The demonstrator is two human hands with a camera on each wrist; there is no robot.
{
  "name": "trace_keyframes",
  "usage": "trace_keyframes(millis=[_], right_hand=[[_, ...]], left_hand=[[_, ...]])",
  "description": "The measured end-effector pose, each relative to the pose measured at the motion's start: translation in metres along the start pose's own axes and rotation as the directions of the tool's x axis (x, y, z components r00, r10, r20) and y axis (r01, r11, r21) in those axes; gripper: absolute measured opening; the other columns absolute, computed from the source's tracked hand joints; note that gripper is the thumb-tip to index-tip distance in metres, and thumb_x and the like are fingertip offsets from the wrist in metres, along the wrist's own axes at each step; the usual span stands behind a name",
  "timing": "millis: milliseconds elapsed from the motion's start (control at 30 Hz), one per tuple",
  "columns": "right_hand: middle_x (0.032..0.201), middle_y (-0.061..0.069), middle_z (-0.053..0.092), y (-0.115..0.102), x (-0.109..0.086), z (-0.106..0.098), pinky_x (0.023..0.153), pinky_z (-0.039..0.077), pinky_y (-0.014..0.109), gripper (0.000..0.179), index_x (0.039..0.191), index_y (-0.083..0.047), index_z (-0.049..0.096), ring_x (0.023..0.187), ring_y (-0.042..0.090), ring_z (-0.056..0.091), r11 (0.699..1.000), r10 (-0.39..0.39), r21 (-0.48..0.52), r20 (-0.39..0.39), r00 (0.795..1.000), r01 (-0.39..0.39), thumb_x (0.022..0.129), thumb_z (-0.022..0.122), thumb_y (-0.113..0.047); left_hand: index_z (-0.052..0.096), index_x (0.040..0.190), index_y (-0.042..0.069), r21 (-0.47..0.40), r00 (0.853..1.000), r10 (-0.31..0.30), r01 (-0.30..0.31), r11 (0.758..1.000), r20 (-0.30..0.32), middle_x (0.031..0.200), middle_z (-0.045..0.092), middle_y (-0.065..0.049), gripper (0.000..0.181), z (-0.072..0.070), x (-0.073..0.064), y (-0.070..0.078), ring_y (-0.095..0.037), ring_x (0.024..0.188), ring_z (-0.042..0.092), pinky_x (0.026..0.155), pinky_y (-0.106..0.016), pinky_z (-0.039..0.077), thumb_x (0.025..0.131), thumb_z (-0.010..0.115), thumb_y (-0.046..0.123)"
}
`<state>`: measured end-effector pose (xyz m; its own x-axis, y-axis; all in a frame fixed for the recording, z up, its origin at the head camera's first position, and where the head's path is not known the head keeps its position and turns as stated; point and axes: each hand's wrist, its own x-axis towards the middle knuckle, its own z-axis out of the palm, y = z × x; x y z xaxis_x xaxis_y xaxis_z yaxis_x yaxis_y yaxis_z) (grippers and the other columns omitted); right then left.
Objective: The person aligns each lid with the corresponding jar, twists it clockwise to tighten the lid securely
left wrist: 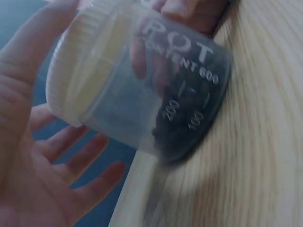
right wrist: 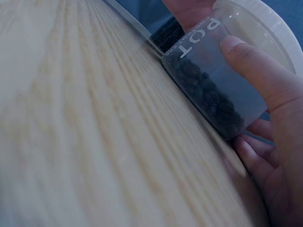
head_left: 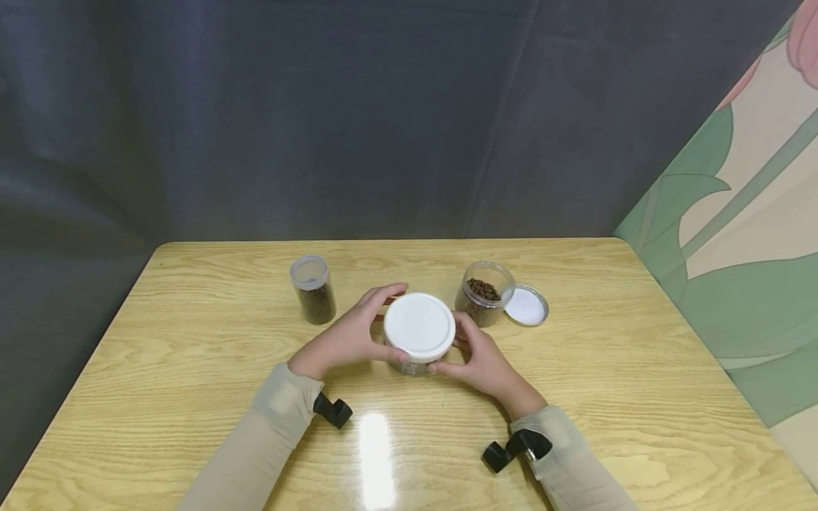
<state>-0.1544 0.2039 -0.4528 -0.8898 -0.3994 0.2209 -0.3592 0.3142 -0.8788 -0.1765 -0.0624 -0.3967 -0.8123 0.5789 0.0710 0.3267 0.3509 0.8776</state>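
A clear jar point(left wrist: 123, 109) with a white lid point(head_left: 420, 325) and "POT" lettering stands mid-table, dark bean-like pieces point(right wrist: 208, 97) in its bottom. Around its left side, my left hand point(head_left: 358, 332) holds it near the lid, thumb in front and fingers curving behind; in the left wrist view several of these fingers spread away from the wall. My right hand point(head_left: 481, 362) grips the jar from the right. Its thumb point(right wrist: 255, 66) presses the clear wall in the right wrist view, while the other fingers curl round the far side, partly hidden.
Behind on the left stands a tall clear canister point(head_left: 314, 294) of dark contents. An uncapped clear jar point(head_left: 483, 298) of brown pieces is just behind my right hand, beside a round lid point(head_left: 527, 306) lying flat. A dark curtain point(head_left: 358, 121) hangs past the table's point(head_left: 192, 341) far edge.
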Motion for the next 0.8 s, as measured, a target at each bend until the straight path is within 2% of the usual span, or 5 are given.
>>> trace_keyframes(millis=[100, 267, 433, 800], right_hand=[[0.140, 0.015, 0.056, 0.0007, -0.0005, -0.0001, 0.110, 0.046, 0.035, 0.078, 0.140, -0.005, 0.047, 0.131, 0.031, 0.053, 1.000, 0.002, 0.004, 0.001, 1.000, -0.002, 0.075, 0.091, -0.006], [0.140, 0.016, 0.056, 0.0001, -0.0011, -0.0001, 0.110, 0.046, 0.034, 0.077, 0.139, -0.004, 0.047, 0.131, 0.031, 0.053, 1.000, 0.001, 0.006, -0.001, 1.000, -0.001, 0.075, 0.091, -0.006], [0.141, 0.016, 0.055, 0.0000, -0.0016, -0.0003, 0.110, 0.046, 0.034, 0.078, 0.140, -0.003, 0.047, 0.132, 0.032, 0.052, 1.000, 0.003, 0.002, -0.002, 1.000, -0.003, 0.076, 0.090, -0.006], [0.141, 0.017, 0.055, -0.0002, 0.0000, 0.0000, 0.110, 0.046, 0.034, 0.078, 0.140, -0.003, 0.047, 0.132, 0.032, 0.053, 1.000, 0.007, 0.006, -0.004, 1.000, -0.007, 0.075, 0.091, -0.006]], left_hand=[[0.027, 0.160, 0.016, -0.010, 0.999, 0.012, -0.012, 1.000, 0.032, 0.159, 0.031, -0.009, 0.109, 0.0003, 0.0001, -0.0028, -0.031, 0.131, 0.051, 0.110, -0.049, 0.045, 0.074, 0.094, 0.025], [0.033, 0.157, 0.015, -0.058, 1.000, 0.013, -0.012, 0.998, 0.017, 0.151, 0.038, -0.010, 0.103, 0.0029, 0.0014, -0.0057, -0.030, 0.128, 0.051, 0.102, -0.040, 0.053, 0.074, 0.094, 0.021], [0.035, 0.155, 0.016, -0.067, 1.000, 0.014, -0.013, 0.998, 0.007, 0.147, 0.040, -0.010, 0.100, 0.0039, 0.0019, -0.0063, -0.029, 0.126, 0.053, 0.100, -0.034, 0.054, 0.074, 0.094, 0.020], [0.031, 0.156, 0.012, -0.074, 1.000, 0.002, -0.001, 0.997, 0.020, 0.150, 0.040, -0.010, 0.102, 0.0018, 0.0020, -0.0095, -0.030, 0.130, 0.050, 0.103, -0.038, 0.052, 0.075, 0.093, 0.021]])
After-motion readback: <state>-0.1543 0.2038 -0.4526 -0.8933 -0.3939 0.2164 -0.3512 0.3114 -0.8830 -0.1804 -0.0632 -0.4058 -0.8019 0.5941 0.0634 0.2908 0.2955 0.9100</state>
